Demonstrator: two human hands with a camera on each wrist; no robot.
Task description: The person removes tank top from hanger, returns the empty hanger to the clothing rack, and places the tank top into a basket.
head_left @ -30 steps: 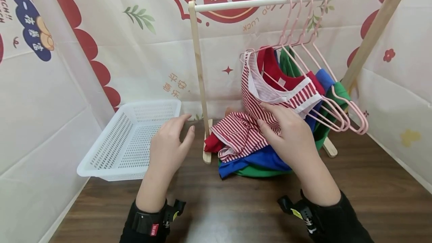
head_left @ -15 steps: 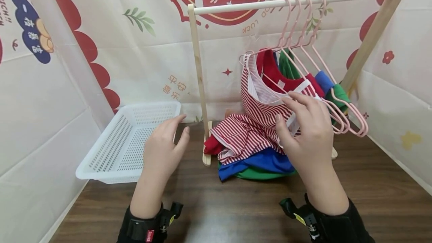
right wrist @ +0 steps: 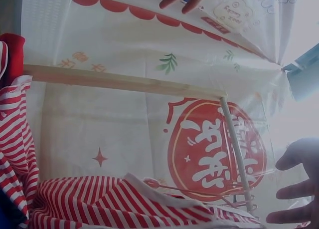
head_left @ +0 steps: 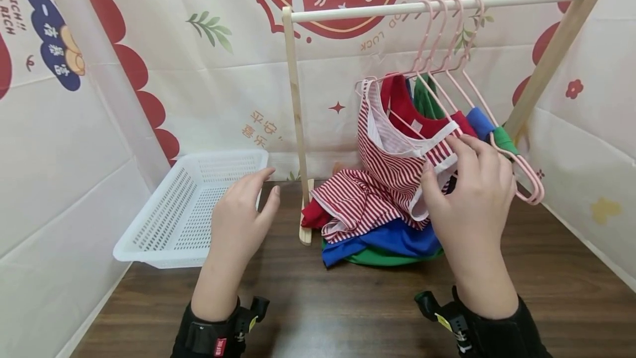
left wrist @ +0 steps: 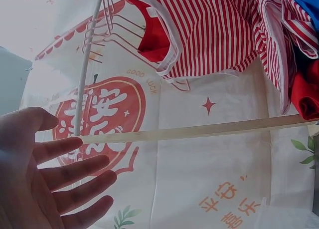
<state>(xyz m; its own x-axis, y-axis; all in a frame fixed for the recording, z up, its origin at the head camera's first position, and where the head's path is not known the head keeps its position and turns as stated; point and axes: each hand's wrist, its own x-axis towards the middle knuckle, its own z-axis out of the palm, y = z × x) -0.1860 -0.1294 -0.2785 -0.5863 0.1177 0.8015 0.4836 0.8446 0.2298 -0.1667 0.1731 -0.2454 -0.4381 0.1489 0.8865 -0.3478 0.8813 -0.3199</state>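
Note:
A red-and-white striped sleeveless top [head_left: 390, 167] hangs on a pink hanger at the front of the row. Its lower part spreads over folded blue [head_left: 382, 242] and green [head_left: 392, 257] cloth on the table. My right hand [head_left: 469, 192] is at the top's right shoulder strap, fingertips over the strap and thumb apart from them. In the right wrist view, the fingers [right wrist: 294, 189] look relaxed and spread. My left hand [head_left: 240, 220] hovers, overlapping the basket's right side, holding nothing. The left wrist view shows its fingers [left wrist: 82, 169] spread.
The wooden rack [head_left: 295, 98] carries several pink hangers [head_left: 479, 26] on its white rail [head_left: 377, 11]. Behind the striped top hang a red garment [head_left: 397, 105], a blue one [head_left: 479, 122] and a green one [head_left: 505, 140]. A white perforated basket [head_left: 149, 256] stands left.
My right hand has moved right, from the striped top's front to its right shoulder strap. The top's right side now hangs lower. My left hand has shifted slightly left.

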